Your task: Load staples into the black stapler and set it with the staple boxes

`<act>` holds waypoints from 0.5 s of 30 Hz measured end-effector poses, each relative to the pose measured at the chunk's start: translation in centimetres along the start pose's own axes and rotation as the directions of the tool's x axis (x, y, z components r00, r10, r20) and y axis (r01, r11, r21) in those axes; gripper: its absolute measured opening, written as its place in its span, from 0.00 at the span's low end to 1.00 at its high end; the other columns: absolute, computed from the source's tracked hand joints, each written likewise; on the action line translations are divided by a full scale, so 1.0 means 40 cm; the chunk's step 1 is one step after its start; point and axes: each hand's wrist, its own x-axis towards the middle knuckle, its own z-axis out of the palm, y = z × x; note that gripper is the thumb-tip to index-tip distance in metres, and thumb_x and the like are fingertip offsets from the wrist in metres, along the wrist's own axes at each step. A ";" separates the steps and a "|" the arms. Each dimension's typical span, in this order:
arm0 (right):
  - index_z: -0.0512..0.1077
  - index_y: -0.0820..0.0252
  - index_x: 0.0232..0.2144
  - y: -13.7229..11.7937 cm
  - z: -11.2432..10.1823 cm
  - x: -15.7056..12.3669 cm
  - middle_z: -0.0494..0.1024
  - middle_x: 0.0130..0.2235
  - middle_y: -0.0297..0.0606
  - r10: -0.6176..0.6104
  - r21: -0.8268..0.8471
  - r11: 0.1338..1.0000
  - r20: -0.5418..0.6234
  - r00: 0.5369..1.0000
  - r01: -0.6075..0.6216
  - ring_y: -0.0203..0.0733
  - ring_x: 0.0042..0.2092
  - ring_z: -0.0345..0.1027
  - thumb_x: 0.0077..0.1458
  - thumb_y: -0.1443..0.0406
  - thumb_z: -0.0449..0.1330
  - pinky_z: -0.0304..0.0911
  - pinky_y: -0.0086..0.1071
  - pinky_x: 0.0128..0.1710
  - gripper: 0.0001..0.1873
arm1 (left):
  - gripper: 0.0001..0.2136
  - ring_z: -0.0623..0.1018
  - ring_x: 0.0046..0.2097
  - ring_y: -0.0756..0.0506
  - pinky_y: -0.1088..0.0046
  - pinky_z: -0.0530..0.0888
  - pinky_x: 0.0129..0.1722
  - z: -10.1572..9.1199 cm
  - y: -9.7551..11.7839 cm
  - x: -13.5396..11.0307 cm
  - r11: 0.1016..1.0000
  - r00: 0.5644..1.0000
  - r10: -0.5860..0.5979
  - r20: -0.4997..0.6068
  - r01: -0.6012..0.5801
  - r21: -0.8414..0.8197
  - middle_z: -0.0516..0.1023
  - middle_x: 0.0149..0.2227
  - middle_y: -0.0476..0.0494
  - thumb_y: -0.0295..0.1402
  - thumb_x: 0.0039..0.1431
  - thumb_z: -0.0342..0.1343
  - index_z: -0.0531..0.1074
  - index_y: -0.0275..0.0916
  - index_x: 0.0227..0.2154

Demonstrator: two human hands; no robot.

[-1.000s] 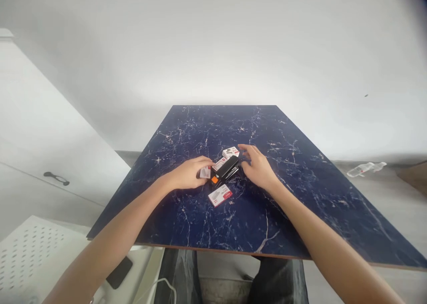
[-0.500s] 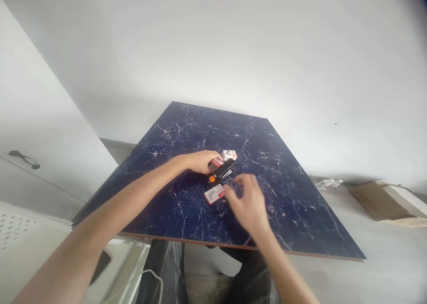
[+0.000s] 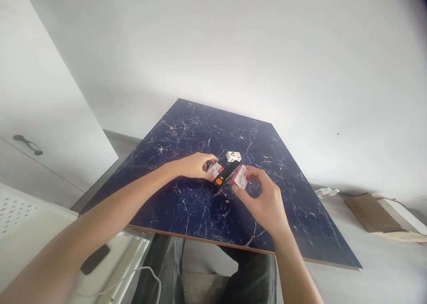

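Observation:
A black stapler (image 3: 230, 170) with an orange patch lies at the middle of the table, between my hands. My left hand (image 3: 196, 165) is closed round a small red-and-white box (image 3: 215, 170) at the stapler's left side. Part of something dark shows beside that box under my fingers. On the other side, my right hand (image 3: 267, 197) pinches another flat red-and-white box (image 3: 240, 177) between thumb and fingers, tilted and close against the stapler. Just beyond the stapler sits a small white box (image 3: 233, 156) with dark and red print.
The dark blue marbled table (image 3: 200, 215) stands against a white wall. A cardboard box (image 3: 373, 213) and a clear plastic item (image 3: 327, 192) are on the floor at right. At lower left, a phone (image 3: 95, 259) and a white cable (image 3: 147, 268) lie on a pale surface.
My right hand has taken hold of the flat red-and-white box that lay in front of the stapler and brought it up to the stapler's right side. The box at my left hand has turned slightly.

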 end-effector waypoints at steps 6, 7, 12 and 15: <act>0.73 0.55 0.44 -0.045 0.116 0.136 0.78 0.47 0.47 -0.163 -0.246 0.937 0.320 0.933 0.248 0.66 0.63 0.59 0.54 0.55 0.66 0.57 0.58 0.60 0.17 | 0.50 0.84 0.43 0.41 0.63 0.80 0.39 -0.023 -0.027 -0.018 0.908 0.979 0.055 0.196 0.033 -0.417 0.62 0.69 0.28 0.38 0.53 0.67 0.43 0.51 0.74; 0.74 0.55 0.41 -0.046 0.126 0.143 0.79 0.45 0.46 -0.156 -0.265 0.927 0.371 0.915 0.266 0.67 0.62 0.59 0.54 0.54 0.66 0.55 0.60 0.60 0.16 | 0.52 0.84 0.45 0.40 0.62 0.80 0.40 -0.029 -0.029 -0.022 0.908 0.974 0.066 0.216 0.032 -0.419 0.61 0.70 0.29 0.37 0.53 0.67 0.41 0.51 0.75; 0.75 0.52 0.43 -0.020 0.068 0.188 0.78 0.50 0.43 -0.058 -0.186 0.972 0.413 0.909 0.146 0.57 0.55 0.69 0.62 0.48 0.58 0.65 0.48 0.52 0.18 | 0.57 0.78 0.58 0.33 0.57 0.77 0.51 -0.017 -0.016 -0.025 0.987 0.976 0.108 0.188 -0.082 -0.139 0.67 0.67 0.32 0.45 0.47 0.71 0.44 0.46 0.75; 0.73 0.56 0.45 0.023 0.047 0.272 0.78 0.51 0.49 0.147 -0.308 0.947 0.165 0.975 -0.091 0.57 0.51 0.72 0.65 0.45 0.50 0.67 0.46 0.46 0.25 | 0.50 0.70 0.65 0.30 0.54 0.72 0.58 0.008 -0.011 -0.015 0.994 0.991 0.110 0.071 -0.110 0.004 0.64 0.69 0.34 0.48 0.47 0.71 0.55 0.45 0.72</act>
